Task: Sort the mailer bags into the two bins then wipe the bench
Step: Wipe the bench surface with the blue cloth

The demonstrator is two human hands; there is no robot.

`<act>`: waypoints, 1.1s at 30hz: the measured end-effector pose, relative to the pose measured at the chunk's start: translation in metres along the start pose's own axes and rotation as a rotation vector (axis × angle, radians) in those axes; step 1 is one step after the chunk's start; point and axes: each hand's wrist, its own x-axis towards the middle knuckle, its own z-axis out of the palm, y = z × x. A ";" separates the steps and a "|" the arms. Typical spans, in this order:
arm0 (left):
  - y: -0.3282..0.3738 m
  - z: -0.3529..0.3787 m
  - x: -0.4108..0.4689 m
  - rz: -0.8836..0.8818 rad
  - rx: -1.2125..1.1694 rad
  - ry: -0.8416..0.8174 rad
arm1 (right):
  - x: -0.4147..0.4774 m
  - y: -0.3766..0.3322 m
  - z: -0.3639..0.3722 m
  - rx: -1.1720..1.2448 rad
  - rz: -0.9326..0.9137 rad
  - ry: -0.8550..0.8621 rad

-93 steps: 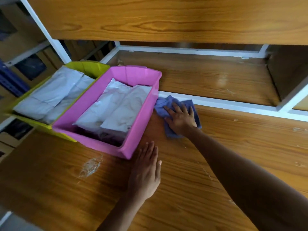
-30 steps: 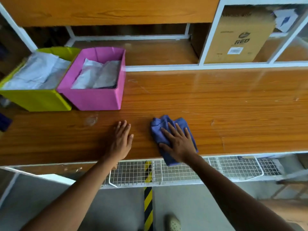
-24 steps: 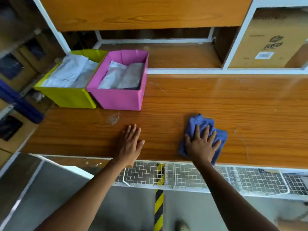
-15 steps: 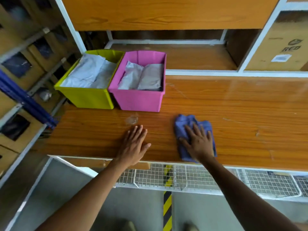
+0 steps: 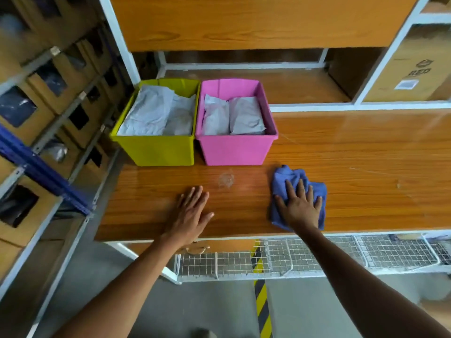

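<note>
A yellow-green bin [image 5: 158, 150] and a pink bin [image 5: 235, 150] stand side by side at the bench's left end, each holding grey mailer bags [image 5: 156, 111] [image 5: 234, 115]. A crumpled blue cloth [image 5: 285, 179] lies on the wooden bench [image 5: 353, 167] near its front edge. My right hand [image 5: 301, 208] presses flat on the cloth with fingers spread. To its left, my left hand [image 5: 191, 212] rests flat on the bare bench, palm down and holding nothing.
A whitish scuff [image 5: 226, 179] marks the bench in front of the pink bin. A cardboard box [image 5: 415, 69] sits in the shelf at the back right. Wire baskets [image 5: 317, 254] hang below the bench. Racks of boxes [image 5: 48, 98] stand to the left.
My right hand has slid the cloth along the front of the bench, right then back left. The left hand stays planted flat. The view has shifted, showing more of the left racks.
</note>
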 end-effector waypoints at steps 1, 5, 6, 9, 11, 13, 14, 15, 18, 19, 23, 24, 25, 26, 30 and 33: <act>-0.002 0.001 -0.005 -0.009 -0.009 -0.004 | -0.007 -0.019 0.001 -0.024 -0.001 -0.018; -0.010 -0.001 -0.013 -0.013 -0.075 0.040 | -0.025 -0.073 0.011 -0.162 -0.710 -0.118; -0.014 -0.003 -0.014 -0.003 -0.085 0.032 | -0.023 -0.074 0.010 -0.166 -0.769 -0.116; -0.038 -0.005 -0.023 0.019 -0.025 -0.006 | -0.017 -0.067 0.013 -0.072 -0.369 -0.041; -0.062 -0.011 -0.026 0.027 -0.001 -0.006 | -0.017 -0.081 0.015 0.010 -0.026 -0.002; -0.089 -0.015 -0.026 0.032 0.013 -0.026 | -0.022 -0.113 0.015 0.069 0.148 0.007; -0.103 -0.017 -0.026 0.026 0.015 -0.029 | -0.027 -0.133 0.017 0.075 0.166 0.010; -0.118 -0.019 -0.027 0.018 0.009 -0.020 | -0.035 -0.154 0.023 0.066 0.132 0.005; -0.158 -0.026 -0.030 -0.057 0.016 0.044 | -0.069 -0.216 0.046 0.027 -0.232 -0.004; -0.168 -0.029 -0.030 -0.108 0.039 0.072 | -0.080 -0.230 0.051 0.012 -0.399 -0.011; -0.189 -0.036 -0.023 -0.368 -0.106 0.085 | -0.071 -0.232 0.050 -0.008 -0.422 -0.033; -0.193 -0.036 -0.022 -0.371 -0.171 0.084 | -0.068 -0.229 0.047 0.013 -0.230 -0.005; -0.196 -0.034 -0.022 -0.361 -0.256 0.108 | -0.068 -0.230 0.046 0.039 -0.044 0.008; -0.198 -0.037 -0.022 -0.354 -0.364 0.135 | -0.072 -0.239 0.046 0.052 0.078 0.006; -0.213 -0.042 -0.019 -0.499 -0.931 0.184 | -0.111 -0.317 0.062 0.018 -0.201 0.000; -0.225 -0.049 -0.014 -0.773 -1.631 0.124 | -0.112 -0.358 0.070 -0.027 -0.442 -0.078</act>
